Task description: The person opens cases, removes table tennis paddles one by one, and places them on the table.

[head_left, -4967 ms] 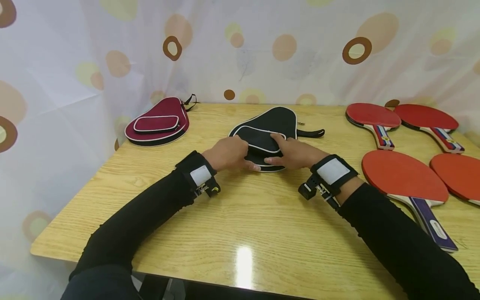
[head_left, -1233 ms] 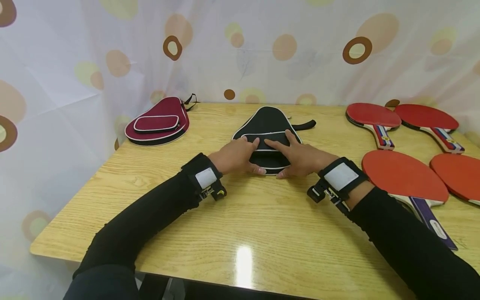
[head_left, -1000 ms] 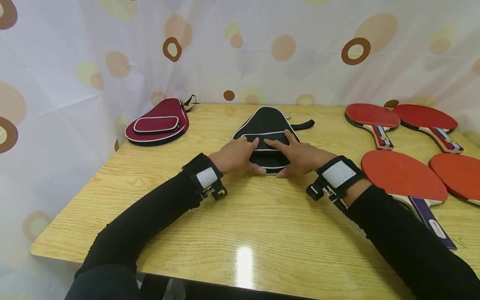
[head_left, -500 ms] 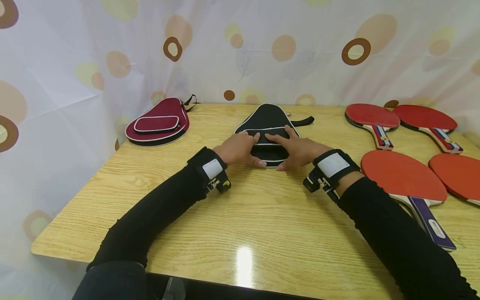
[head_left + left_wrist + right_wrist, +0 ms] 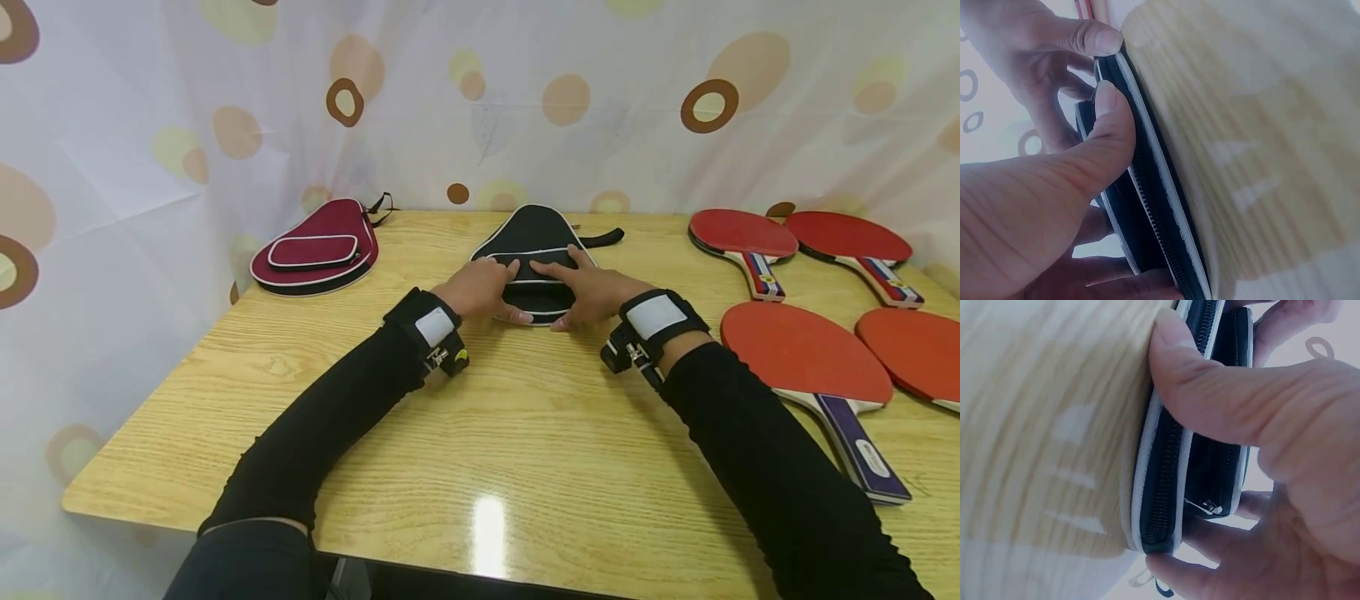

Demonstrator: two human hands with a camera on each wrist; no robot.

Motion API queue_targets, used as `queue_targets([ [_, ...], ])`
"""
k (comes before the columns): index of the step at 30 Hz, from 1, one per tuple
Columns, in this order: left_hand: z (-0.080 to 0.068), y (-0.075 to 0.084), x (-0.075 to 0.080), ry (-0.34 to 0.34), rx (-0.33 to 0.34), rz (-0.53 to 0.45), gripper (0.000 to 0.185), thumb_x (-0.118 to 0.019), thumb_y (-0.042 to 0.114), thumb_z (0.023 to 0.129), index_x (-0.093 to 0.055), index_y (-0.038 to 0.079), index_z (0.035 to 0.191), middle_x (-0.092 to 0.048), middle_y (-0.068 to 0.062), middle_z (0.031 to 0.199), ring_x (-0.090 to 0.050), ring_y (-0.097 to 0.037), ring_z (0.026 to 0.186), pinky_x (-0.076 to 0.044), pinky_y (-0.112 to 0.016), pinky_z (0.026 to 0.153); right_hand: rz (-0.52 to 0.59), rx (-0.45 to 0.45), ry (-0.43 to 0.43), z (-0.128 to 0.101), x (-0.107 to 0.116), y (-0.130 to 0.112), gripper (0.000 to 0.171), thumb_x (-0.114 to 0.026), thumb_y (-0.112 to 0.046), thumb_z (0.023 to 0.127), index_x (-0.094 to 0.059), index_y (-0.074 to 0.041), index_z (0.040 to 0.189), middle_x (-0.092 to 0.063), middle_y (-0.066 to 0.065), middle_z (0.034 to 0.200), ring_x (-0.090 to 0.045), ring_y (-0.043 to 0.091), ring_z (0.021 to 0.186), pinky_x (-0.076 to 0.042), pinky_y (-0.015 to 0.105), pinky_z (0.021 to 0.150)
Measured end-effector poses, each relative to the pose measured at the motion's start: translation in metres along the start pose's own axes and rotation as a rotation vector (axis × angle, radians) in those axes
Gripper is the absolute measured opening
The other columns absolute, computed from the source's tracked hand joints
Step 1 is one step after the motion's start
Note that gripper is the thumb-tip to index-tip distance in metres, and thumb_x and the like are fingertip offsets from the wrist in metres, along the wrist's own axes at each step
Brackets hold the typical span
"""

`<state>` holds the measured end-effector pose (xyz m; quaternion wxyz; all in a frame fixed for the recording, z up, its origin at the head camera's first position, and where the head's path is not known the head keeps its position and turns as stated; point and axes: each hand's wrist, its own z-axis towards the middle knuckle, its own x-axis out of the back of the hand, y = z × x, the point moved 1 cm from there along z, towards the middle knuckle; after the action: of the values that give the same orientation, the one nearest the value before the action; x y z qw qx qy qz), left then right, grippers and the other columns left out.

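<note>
Both hands grasp the black, white-piped fabric paddle case [image 5: 534, 242] lying on the wooden counter [image 5: 487, 433]. The left hand [image 5: 480, 292] and right hand [image 5: 592, 293] each clamp its near edge, thumb under, fingers on top.

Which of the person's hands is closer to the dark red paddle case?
Left. The left hand grips the black case, right of the dark red case; the right hand lies farther right.

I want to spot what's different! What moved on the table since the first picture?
The black case was turned, so its narrow end now points away, and slid toward the curtain. The left hand and right hand went with it, holding its near edge throughout. The maroon case and red paddles stayed put.
</note>
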<state>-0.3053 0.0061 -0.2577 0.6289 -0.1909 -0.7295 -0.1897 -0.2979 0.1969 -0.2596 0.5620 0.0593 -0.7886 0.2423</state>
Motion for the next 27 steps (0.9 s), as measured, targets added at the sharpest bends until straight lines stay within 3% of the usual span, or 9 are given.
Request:
queue_targets([
  [16,0.012,-0.004,0.005,-0.014,0.018,-0.002,0.095,-0.070,0.054,0.089,-0.026,0.008,0.159,-0.043,-0.016,0.155,-0.037,-0.030,0.145,-0.031,-0.039,0.118,0.055,-0.044,0.010,0.013,0.001,0.007,0.093,-0.074,-0.029,0.093,-0.014,-0.024,0.164,0.016,0.024,0.165,-0.014,0.056,0.147,-0.032,0.065,0.108],
  [27,0.020,-0.006,0.003,-0.002,0.036,-0.002,0.094,-0.070,0.054,0.089,-0.026,0.009,0.159,-0.043,-0.015,0.156,-0.037,-0.030,0.145,-0.030,-0.040,0.118,0.070,-0.034,0.027,0.014,0.002,0.008,0.092,-0.074,-0.028,0.094,-0.015,-0.022,0.164,0.015,0.024,0.165,-0.009,0.055,0.148,-0.033,0.065,0.108],
])
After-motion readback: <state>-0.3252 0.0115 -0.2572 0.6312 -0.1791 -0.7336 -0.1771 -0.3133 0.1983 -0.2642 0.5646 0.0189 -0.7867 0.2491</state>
